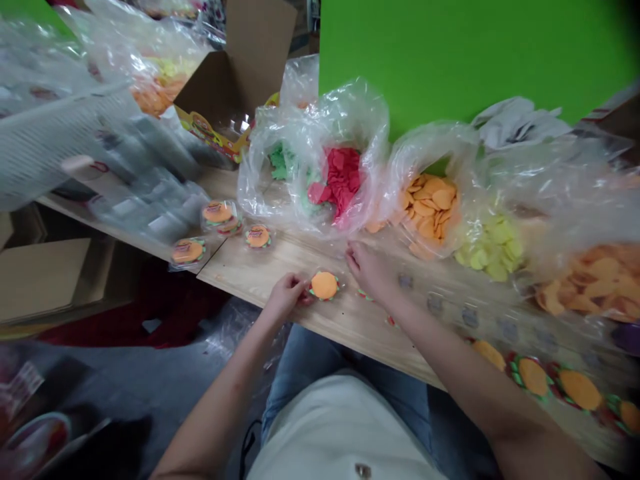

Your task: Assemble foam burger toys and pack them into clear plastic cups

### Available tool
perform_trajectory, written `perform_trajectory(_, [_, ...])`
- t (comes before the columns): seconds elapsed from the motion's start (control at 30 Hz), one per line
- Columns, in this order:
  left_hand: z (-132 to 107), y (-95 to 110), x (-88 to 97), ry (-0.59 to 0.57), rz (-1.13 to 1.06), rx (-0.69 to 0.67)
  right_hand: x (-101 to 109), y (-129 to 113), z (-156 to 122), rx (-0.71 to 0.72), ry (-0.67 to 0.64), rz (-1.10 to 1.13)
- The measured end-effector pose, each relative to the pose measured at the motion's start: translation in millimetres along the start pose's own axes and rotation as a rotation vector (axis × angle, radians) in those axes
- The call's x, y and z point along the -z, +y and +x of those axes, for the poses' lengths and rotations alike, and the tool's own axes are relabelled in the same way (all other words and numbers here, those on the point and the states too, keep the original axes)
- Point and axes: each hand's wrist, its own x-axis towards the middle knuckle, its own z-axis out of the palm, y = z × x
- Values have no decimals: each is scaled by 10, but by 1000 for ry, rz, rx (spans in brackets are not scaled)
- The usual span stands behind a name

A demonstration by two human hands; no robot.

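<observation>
A small toy burger with an orange top and red and green edges lies on the wooden table, apparently in a clear plastic shell. My left hand is closed at its left edge, fingertips pinching the shell. My right hand is beyond it to the right, fingers curled together just in front of the bag of red pieces. Whatever those fingers hold, if anything, is too small to make out. Red and green bits of another burger show partly hidden under my right wrist.
Clear bags hold green pieces, orange discs and yellow pieces. Several packed burgers lie at the left, beside stacked clear shells. A row of burgers runs along the right. Behind stand an open carton and a green panel.
</observation>
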Motion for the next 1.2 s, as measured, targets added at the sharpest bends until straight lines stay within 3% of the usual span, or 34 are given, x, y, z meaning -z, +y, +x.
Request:
perform_trajectory(0.17, [-141, 64, 36, -121, -35, -8, -125, -162, -452, -10, 93, 115])
perform_trajectory(0.27, [-240, 66, 61, -186, -15, -49, -158, -225, -590, 82, 122, 121])
perform_trajectory(0.4, [-273, 35, 60, -144, -142, 0, -268, -306, -781, 240, 121, 86])
perform_trajectory(0.53, [-211, -9, 2, -90, -157, 29, -539, -424, -981, 296, 57, -4])
perform_trajectory(0.67, [-106, -56, -87, 26, -96, -60, -645, -590, -1022, 217, 47, -49])
perform_trajectory(0.8, [-159, -32, -91, 19, -53, -125, -377, -617, -921, 150, 68, 130])
perform_trajectory(0.9, [-395, -49, -61, -128, 11, -121, -160, -507, -874, -135, 139, 228])
perform_trajectory(0.97, [-605, -125, -60, -242, 81, -118, -112, -430, -910, -281, 62, 214])
perform_trajectory(1.07, [-910, -318, -93, -286, 247, -159, -180, -394, -1105, -332, -132, 209])
perform_trajectory(1.2, [-1206, -537, -143, -315, 372, -145, -329, -448, -1484, -364, -203, 349])
